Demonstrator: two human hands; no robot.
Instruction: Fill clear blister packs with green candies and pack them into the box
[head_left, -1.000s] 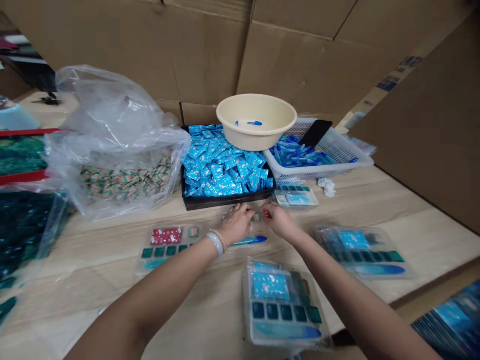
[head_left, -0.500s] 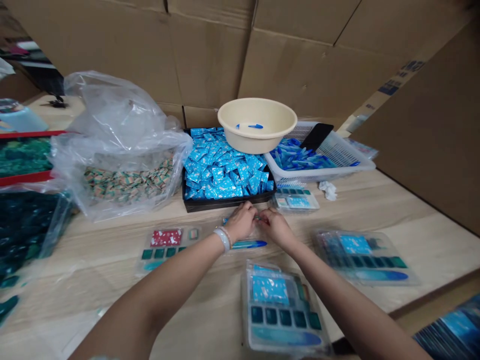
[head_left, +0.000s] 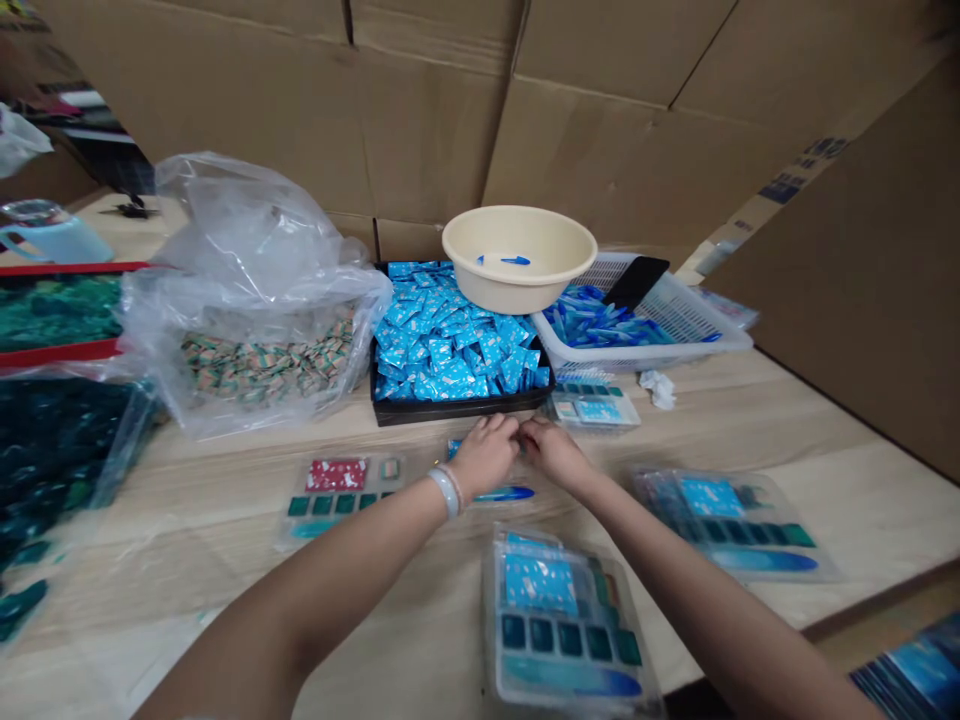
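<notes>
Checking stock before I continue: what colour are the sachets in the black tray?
The sachets are bright blue with white markings, clearest in the head view.

Obstacle: black tray (head_left: pixel 457 411) beyond left hand (head_left: pixel 485 457)

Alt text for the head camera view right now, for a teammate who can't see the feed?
The left hand, with a white bangle, and the right hand meet over a clear plastic compartmented tray on a light wood table. Behind them, a black rectangular tray holds heaped blue sachets, beside a cream plastic basin.
</notes>
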